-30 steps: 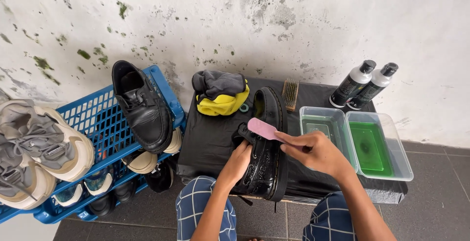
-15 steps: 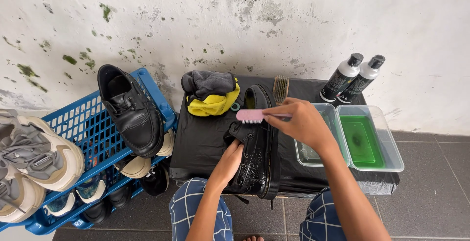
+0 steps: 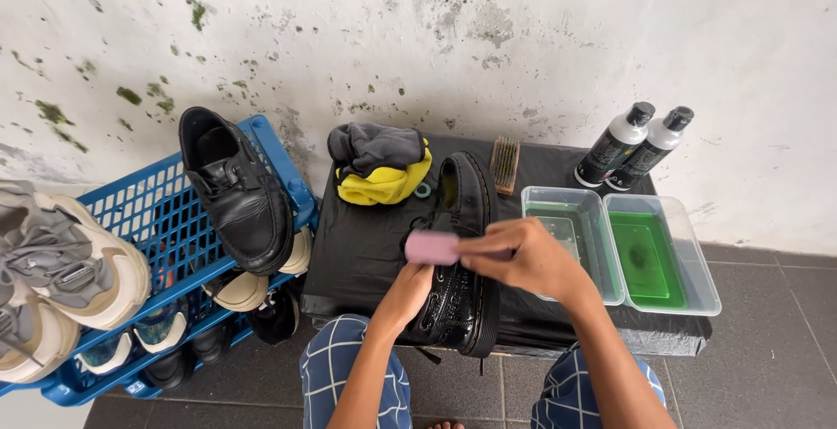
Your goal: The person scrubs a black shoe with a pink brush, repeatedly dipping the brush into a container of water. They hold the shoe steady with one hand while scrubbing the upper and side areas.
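Scrubbing shoe (image 3: 462,255) w/ brush (image 3: 433,247) in our right hand (image 3: 523,259); left hand (image 3: 410,294) grips shoe. Next: steady strokes.

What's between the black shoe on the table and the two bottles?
In the head view, a wooden brush lies between the black shoe and the bottles, on the table's black cover.

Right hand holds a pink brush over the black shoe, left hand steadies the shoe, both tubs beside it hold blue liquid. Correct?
Not quite. The head view shows the liquid in the two clear tubs is green, not blue. The rest stands: the right hand holds the pink brush over the black shoe, and the left hand steadies that shoe.
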